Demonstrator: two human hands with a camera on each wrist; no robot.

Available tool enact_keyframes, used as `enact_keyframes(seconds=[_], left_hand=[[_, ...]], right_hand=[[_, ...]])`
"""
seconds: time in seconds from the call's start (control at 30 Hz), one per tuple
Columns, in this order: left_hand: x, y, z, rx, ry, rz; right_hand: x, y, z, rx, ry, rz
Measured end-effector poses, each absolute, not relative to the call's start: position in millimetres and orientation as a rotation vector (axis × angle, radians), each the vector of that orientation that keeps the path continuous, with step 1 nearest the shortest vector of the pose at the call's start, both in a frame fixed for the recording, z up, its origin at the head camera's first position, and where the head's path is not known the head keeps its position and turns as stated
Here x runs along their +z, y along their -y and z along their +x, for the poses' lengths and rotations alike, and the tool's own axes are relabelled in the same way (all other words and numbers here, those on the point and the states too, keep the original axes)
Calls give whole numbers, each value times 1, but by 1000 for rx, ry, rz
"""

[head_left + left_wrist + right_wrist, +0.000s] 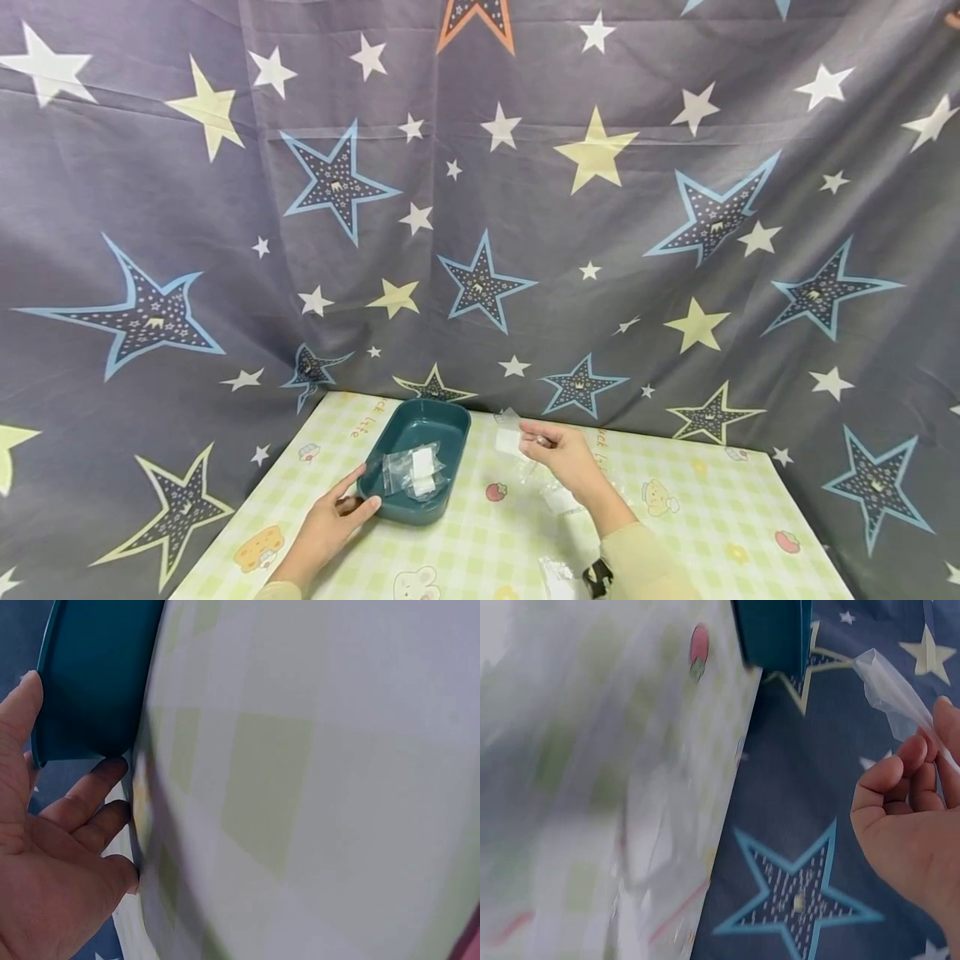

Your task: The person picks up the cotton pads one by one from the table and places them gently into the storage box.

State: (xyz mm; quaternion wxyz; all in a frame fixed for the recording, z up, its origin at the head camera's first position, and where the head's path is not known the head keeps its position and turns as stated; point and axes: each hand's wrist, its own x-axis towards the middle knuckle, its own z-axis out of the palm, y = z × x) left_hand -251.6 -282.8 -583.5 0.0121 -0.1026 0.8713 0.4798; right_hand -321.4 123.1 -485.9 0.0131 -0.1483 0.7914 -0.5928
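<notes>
A dark teal tray (422,429) sits on the left part of the table, with several small clear plastic bags (422,473) with white pieces inside it. My left hand (327,523) holds the tray's near left corner; in the left wrist view its thumb lies at the rim and other fingers sit low by the tray wall (97,690). Right of the tray, my right hand (572,465) pinches a clear plastic bag (508,440) with a white piece in it. Thumb and fingertips grip the bag's end (892,697) in the right wrist view, raised above the table.
More clear bags lie on the checked tablecloth (487,550): one (561,498) under the right forearm, another (558,577) at the near edge beside a black object (597,577) at the right wrist. A star-patterned grey curtain (480,358) hangs behind the table and along both sides.
</notes>
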Motion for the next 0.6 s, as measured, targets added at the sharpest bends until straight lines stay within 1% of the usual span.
enact_keyframes(seconds=[0.3,0.6], left_hand=[[-580,283,-252,1516,-2708,-308],[-582,282,-249,1511,-2712,-305]], right_hand=[[-487,-66,-331,-1906,-2414,-555],[-489,-33,-326,-1866,-2362,-611]])
